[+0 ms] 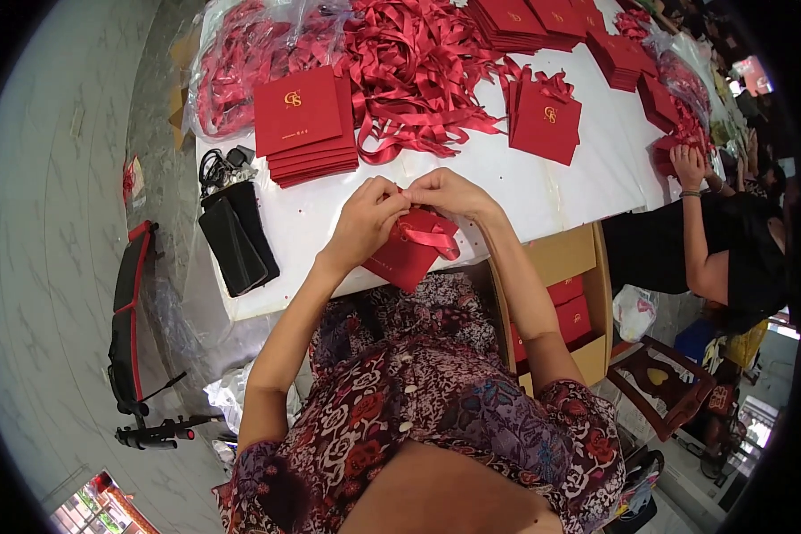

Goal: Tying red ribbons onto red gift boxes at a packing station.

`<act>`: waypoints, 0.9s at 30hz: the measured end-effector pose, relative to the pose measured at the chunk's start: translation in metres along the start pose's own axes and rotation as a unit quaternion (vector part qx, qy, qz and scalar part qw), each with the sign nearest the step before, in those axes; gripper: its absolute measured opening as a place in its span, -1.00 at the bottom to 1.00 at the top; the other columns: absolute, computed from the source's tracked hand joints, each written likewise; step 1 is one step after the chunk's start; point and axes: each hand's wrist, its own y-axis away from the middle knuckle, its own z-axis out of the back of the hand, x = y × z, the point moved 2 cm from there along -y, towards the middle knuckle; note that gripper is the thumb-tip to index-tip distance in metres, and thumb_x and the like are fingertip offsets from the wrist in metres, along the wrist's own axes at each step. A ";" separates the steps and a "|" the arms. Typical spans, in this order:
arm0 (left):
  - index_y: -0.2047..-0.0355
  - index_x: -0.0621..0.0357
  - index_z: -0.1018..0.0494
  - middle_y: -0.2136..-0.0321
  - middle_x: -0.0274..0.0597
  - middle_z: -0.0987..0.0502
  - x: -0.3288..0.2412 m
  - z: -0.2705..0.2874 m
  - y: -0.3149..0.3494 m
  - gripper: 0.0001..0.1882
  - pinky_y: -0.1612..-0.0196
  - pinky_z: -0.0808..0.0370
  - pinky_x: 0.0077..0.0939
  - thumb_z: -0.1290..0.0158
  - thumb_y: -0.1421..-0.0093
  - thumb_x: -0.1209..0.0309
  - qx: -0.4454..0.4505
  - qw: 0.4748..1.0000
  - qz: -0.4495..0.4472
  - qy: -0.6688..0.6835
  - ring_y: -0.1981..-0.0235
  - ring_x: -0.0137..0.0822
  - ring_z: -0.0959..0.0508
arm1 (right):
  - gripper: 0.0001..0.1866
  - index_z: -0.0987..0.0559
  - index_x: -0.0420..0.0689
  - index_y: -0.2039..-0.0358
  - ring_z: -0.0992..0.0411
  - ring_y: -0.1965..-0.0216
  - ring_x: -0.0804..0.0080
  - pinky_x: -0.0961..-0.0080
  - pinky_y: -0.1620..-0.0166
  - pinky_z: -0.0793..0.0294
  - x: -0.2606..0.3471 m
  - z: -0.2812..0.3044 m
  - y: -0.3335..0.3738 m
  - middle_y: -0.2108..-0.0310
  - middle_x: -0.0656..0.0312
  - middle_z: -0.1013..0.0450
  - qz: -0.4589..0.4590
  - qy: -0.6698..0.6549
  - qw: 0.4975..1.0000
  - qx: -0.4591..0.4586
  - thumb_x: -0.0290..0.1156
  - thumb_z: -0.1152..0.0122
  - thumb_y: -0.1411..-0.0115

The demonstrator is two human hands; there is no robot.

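Note:
Close to the table's front edge, a flat red square (404, 259) that looks like a small folded paper bag is tilted between my hands. A shiny red ribbon (434, 238) loops across its front. My left hand (371, 220) is closed in a pinch at its upper left edge. Beside it, my right hand (447, 192) pinches at the top edge, fingertips nearly touching the left ones. What exactly the fingertips grip on the ribbon is hidden. Just beyond my hands lies a stack of flat red bags (300, 116) with gold print.
Loose red ribbons (418, 67) heap up at the back, next to a clear plastic bag (249, 67) of ribbons. Ribboned red bags (546, 120) lie to the right. A black pouch (238, 238) is at left. By my right arm stands a cardboard box (556, 254). A co-worker's hand (688, 167) works farther right.

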 end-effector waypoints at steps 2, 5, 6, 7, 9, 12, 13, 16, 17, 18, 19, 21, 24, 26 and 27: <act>0.34 0.20 -0.53 0.38 -0.15 -0.43 0.000 0.000 -0.001 -0.86 0.27 -0.46 -0.35 -0.20 -0.05 0.57 0.000 1.000 -0.001 -0.013 0.33 -0.15 -0.48 | -0.82 -0.69 -0.26 0.33 -0.42 0.47 0.69 0.70 0.37 -0.41 -0.008 -0.005 -0.008 0.50 0.34 -0.55 0.012 -0.004 1.000 -0.020 -0.40 -0.27 -0.20; 0.35 0.21 -0.51 0.38 -0.14 -0.43 0.000 0.000 0.000 -0.87 0.30 -0.45 -0.36 -0.19 -0.06 0.58 -0.010 1.000 0.010 -0.001 0.35 -0.16 -0.49 | -0.83 -0.70 -0.25 0.38 -0.40 0.52 0.69 0.69 0.41 -0.41 -0.015 -0.007 -0.015 0.55 0.34 -0.53 0.029 -0.012 0.998 -0.053 -0.40 -0.29 -0.16; 0.35 0.21 -0.51 0.38 -0.14 -0.43 0.000 0.000 0.000 -0.87 0.30 -0.45 -0.36 -0.19 -0.06 0.58 -0.009 1.000 0.010 0.000 0.35 -0.16 -0.49 | -0.83 -0.69 -0.25 0.41 -0.39 0.55 0.69 0.69 0.43 -0.41 -0.017 -0.008 -0.016 0.56 0.34 -0.53 0.032 -0.017 0.997 -0.066 -0.40 -0.31 -0.14; 0.36 0.21 -0.51 0.40 -0.14 -0.43 0.003 0.001 0.000 -0.88 0.31 -0.45 -0.38 -0.20 -0.06 0.57 -0.016 0.999 0.032 0.026 0.38 -0.18 -0.49 | -0.83 -0.69 -0.25 0.41 -0.39 0.55 0.69 0.69 0.43 -0.41 -0.021 -0.010 -0.019 0.56 0.34 -0.53 0.032 -0.018 0.997 -0.066 -0.40 -0.31 -0.14; 0.37 0.21 -0.50 0.42 -0.14 -0.43 0.008 0.001 0.002 -0.88 0.33 -0.45 -0.39 -0.21 -0.07 0.56 -0.024 0.997 0.056 0.051 0.40 -0.19 -0.49 | -0.83 -0.67 -0.25 0.47 -0.39 0.56 0.68 0.70 0.45 -0.40 -0.020 -0.015 -0.025 0.58 0.33 -0.53 0.030 -0.032 0.992 -0.119 -0.39 -0.32 -0.11; 0.39 0.21 -0.50 0.46 -0.16 -0.42 0.011 -0.004 0.011 -0.87 0.39 -0.42 -0.43 -0.23 -0.06 0.54 -0.010 0.993 0.111 0.046 0.48 -0.23 -0.48 | -0.83 -0.66 -0.25 0.51 -0.38 0.58 0.65 0.70 0.46 -0.38 -0.001 -0.014 -0.020 0.57 0.29 -0.53 -0.035 -0.045 0.970 -0.235 -0.39 -0.30 -0.10; 0.40 0.21 -0.49 0.47 -0.17 -0.42 0.008 -0.008 0.013 -0.87 0.41 -0.41 -0.44 -0.24 -0.06 0.54 -0.016 0.992 0.118 0.040 0.51 -0.25 -0.47 | -0.80 -0.65 -0.24 0.49 -0.40 0.57 0.62 0.63 0.45 -0.38 -0.008 -0.009 -0.026 0.60 0.30 -0.51 0.030 -0.047 0.960 -0.276 -0.34 -0.32 -0.10; 0.41 0.19 -0.49 0.46 -0.12 -0.44 0.013 -0.014 0.018 -0.86 0.37 -0.44 -0.31 -0.24 -0.04 0.53 -0.025 0.986 0.162 0.025 0.47 -0.11 -0.50 | -0.74 -0.65 -0.23 0.46 -0.44 0.56 0.57 0.53 0.44 -0.40 -0.016 0.007 -0.024 0.64 0.29 -0.49 0.126 0.101 0.931 -0.328 -0.26 -0.32 -0.11; 0.39 0.19 -0.51 0.45 -0.12 -0.47 0.018 -0.014 0.020 -0.87 0.37 -0.45 -0.31 -0.24 -0.05 0.51 -0.021 0.981 0.190 0.039 0.45 -0.12 -0.51 | -0.68 -0.63 -0.21 0.46 -0.48 0.54 0.44 0.44 0.42 -0.42 -0.020 0.012 -0.019 0.64 0.24 -0.48 0.135 0.131 0.917 -0.351 -0.16 -0.34 -0.09; 0.36 0.19 -0.52 0.43 -0.11 -0.49 0.023 -0.015 0.023 -0.86 0.36 -0.45 -0.32 -0.23 -0.06 0.49 -0.018 0.974 0.220 0.052 0.43 -0.13 -0.53 | -0.68 -0.63 -0.21 0.46 -0.48 0.54 0.44 0.44 0.42 -0.42 -0.019 0.015 -0.013 0.64 0.24 -0.48 0.135 0.131 0.918 -0.349 -0.16 -0.34 -0.09; 0.36 0.19 -0.52 0.43 -0.11 -0.49 0.026 -0.016 0.024 -0.86 0.36 -0.45 -0.32 -0.23 -0.06 0.49 -0.021 0.974 0.222 0.051 0.43 -0.13 -0.53 | -0.66 -0.62 -0.21 0.47 -0.49 0.54 0.38 0.42 0.41 -0.43 -0.013 0.015 -0.004 0.62 0.21 -0.50 0.095 0.202 0.904 -0.364 -0.14 -0.34 -0.07; 0.32 0.19 -0.56 0.42 -0.16 -0.52 0.033 -0.016 0.022 -0.83 0.44 -0.41 -0.47 -0.24 -0.10 0.40 -0.085 0.976 0.199 0.010 0.52 -0.25 -0.49 | -0.63 -0.61 -0.18 0.50 -0.53 0.49 0.21 0.34 0.36 -0.47 -0.003 0.010 0.010 0.58 0.15 -0.53 0.016 0.300 0.884 -0.359 -0.08 -0.35 -0.03; 0.34 0.21 -0.55 0.40 -0.14 -0.57 0.041 -0.025 0.009 -0.81 0.44 -0.44 -0.42 -0.20 -0.13 0.34 -0.101 0.979 0.173 -0.038 0.48 -0.24 -0.55 | -0.66 -0.61 -0.16 0.50 -0.55 0.45 0.18 0.29 0.34 -0.49 -0.009 -0.005 0.012 0.55 0.12 -0.55 0.007 0.375 0.867 -0.329 -0.11 -0.35 -0.03; 0.34 0.20 -0.56 0.43 -0.15 -0.57 0.045 -0.034 0.000 -0.80 0.43 -0.45 -0.38 -0.21 -0.12 0.32 -0.085 0.980 0.166 -0.069 0.46 -0.24 -0.57 | -0.68 -0.62 -0.15 0.50 -0.56 0.43 0.13 0.26 0.32 -0.51 -0.015 -0.008 0.009 0.53 0.11 -0.56 0.011 0.384 0.863 -0.328 -0.11 -0.36 -0.01; 0.35 0.19 -0.56 0.45 -0.16 -0.57 0.050 -0.040 -0.002 -0.79 0.42 -0.46 -0.34 -0.21 -0.12 0.30 -0.069 0.980 0.159 -0.101 0.44 -0.23 -0.59 | -0.69 -0.62 -0.15 0.48 -0.56 0.44 0.14 0.27 0.33 -0.50 -0.016 -0.008 0.008 0.53 0.12 -0.56 0.014 0.383 0.864 -0.328 -0.14 -0.36 -0.02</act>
